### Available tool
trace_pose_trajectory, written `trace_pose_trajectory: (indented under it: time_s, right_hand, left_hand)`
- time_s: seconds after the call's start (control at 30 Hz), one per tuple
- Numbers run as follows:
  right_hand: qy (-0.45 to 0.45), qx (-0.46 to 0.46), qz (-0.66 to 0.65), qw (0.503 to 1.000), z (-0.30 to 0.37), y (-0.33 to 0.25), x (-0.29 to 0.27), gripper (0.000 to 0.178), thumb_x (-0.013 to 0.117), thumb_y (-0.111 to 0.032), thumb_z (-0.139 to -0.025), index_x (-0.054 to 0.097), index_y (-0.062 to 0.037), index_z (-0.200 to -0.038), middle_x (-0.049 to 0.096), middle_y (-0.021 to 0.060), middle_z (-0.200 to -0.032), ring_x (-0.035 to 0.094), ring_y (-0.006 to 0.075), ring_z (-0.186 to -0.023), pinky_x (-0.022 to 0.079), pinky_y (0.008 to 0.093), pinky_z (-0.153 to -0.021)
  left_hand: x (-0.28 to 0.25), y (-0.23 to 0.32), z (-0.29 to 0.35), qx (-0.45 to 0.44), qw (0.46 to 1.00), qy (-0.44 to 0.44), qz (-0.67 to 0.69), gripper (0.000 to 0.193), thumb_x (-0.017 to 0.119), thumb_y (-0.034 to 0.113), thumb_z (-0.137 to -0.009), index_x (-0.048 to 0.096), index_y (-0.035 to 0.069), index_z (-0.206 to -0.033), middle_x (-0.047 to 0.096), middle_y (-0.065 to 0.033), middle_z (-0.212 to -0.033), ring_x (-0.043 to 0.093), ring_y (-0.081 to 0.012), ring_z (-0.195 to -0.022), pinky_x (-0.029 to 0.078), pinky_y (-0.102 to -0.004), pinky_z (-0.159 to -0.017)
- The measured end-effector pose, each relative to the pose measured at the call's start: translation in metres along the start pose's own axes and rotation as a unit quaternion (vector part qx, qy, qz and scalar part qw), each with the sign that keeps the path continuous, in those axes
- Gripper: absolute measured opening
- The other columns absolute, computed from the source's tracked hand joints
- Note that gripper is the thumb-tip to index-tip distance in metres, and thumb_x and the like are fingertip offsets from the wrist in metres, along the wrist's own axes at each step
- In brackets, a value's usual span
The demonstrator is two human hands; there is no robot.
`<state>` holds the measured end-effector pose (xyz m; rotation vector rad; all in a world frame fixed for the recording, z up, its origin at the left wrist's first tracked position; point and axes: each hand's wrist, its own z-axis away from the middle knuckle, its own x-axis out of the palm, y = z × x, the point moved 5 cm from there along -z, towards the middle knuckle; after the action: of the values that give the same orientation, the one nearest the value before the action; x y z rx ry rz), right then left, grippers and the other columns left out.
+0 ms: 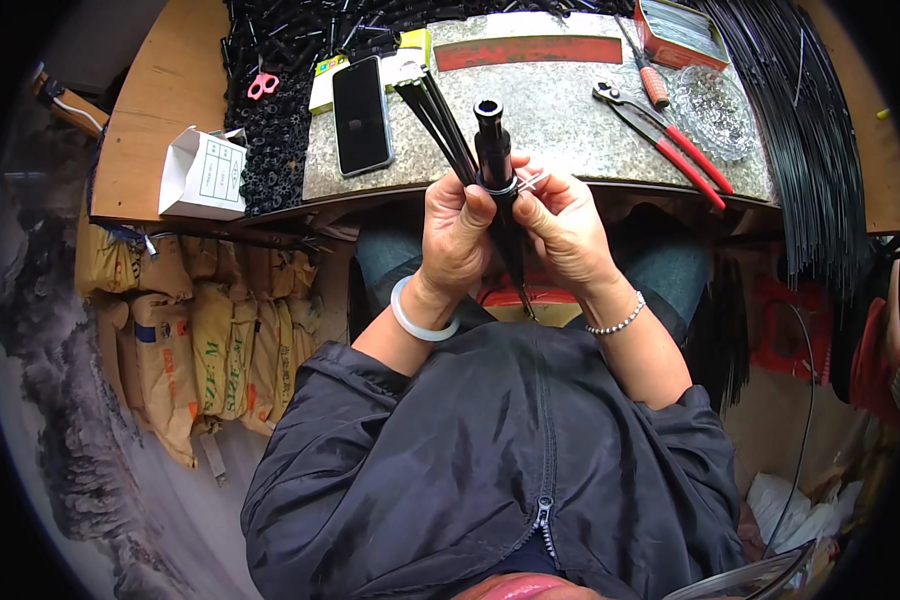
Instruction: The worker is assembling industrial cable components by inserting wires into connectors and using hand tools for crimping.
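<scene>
Upright in front of my chest is a black tubular piece point(492, 150) with a hollow top and a ringed collar, much like an umbrella runner. My left hand point(448, 228) is closed round its left side, thumb pressed at the collar. A bundle of thin black rods point(436, 122), resembling umbrella ribs, fans up and left from that same hand. My right hand point(562, 225) pinches at the collar's right side, where thin pale wire ends point(532, 183) stick out between the fingers. Below the hands, dark rods taper toward my lap; their join with the collar is mostly hidden by fingers.
On the grey slab point(570, 110) lie a phone point(362, 118), red-handled pliers point(665, 145), a screwdriver point(654, 86) and a glass dish of small metal bits point(712, 115). Black rods point(820, 170) overhang the right edge. A white box point(205, 172) stands left; sacks point(165, 350) lie below.
</scene>
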<state>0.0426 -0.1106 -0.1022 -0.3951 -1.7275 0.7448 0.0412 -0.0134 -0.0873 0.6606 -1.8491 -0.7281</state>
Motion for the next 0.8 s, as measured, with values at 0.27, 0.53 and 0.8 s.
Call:
trace_pose_trajectory:
  time_s: [0.27,0.53,0.8]
  right_hand:
    - [0.027,-0.023,0.012,0.999,0.004,0.007,-0.005,0.027,0.072,-0.016,-0.082,0.058,-0.0027,-0.101,0.062,0.0043,-0.1,0.059,0.011,-0.092,0.047,0.0254,-0.086]
    - [-0.004,0.087,-0.031,0.996,-0.003,0.005,-0.007,0.026,0.074,-0.011,-0.08,0.063,-0.0004,-0.101,0.063,0.0028,-0.1,0.056,0.0075,-0.089,0.046,0.0236,-0.082]
    - [0.007,0.069,-0.021,0.997,-0.009,0.008,-0.011,0.023,0.073,-0.013,-0.081,0.061,-0.002,-0.097,0.062,-0.0002,-0.093,0.055,0.006,-0.081,0.046,0.0208,-0.076]
  left_hand:
    - [-0.006,-0.003,-0.002,0.037,0.997,0.02,-0.059,0.046,0.064,0.032,-0.087,0.057,-0.002,-0.116,0.064,-0.0097,-0.106,0.061,-0.0142,-0.093,0.046,-0.0277,-0.087]
    - [-0.002,0.001,-0.003,0.019,0.999,0.013,-0.034,0.045,0.06,0.034,-0.089,0.057,-0.002,-0.115,0.063,-0.0122,-0.108,0.062,-0.017,-0.095,0.047,-0.0297,-0.088]
    - [-0.003,0.0,-0.007,0.007,0.999,0.003,-0.053,0.048,0.056,0.036,-0.091,0.054,-0.004,-0.116,0.065,-0.009,-0.096,0.061,-0.0137,-0.088,0.047,-0.0286,-0.085]
